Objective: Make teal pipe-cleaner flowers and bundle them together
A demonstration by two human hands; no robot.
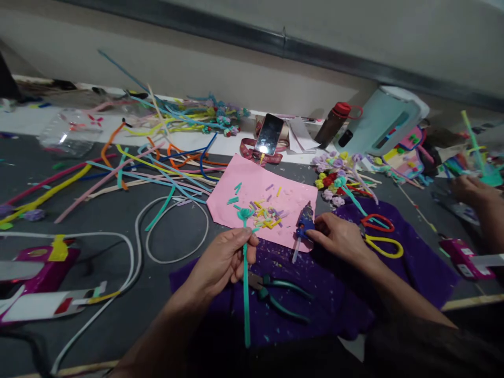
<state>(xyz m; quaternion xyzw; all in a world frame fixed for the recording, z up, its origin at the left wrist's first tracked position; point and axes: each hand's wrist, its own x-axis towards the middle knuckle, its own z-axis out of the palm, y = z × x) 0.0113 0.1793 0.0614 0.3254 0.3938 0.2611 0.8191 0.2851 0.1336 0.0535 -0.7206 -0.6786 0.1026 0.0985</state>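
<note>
My left hand (230,257) pinches the stem of a green pipe-cleaner flower (244,214), bloom upward and the long stem hanging below my fingers. A small light-green piece sticks out beside my fingertips. My right hand (338,235) has its fingers closed around a small blue glue gun (304,223), with a clear glue stick at its back end. The glue gun is at the right side of a pink sheet (224,184), where several short cut pieces (270,214) lie. Below my hands, pliers with green handles (285,299) rest on a purple cloth (334,310).
Scissors with red and yellow handles (381,239) lie right of my right hand. Pipe cleaners (157,163) and a white cable (134,252) spread leftward. A phone (270,135), a bottle (334,123) and finished flowers (334,173) stand or lie behind. Another person's hand (474,191) works at far right.
</note>
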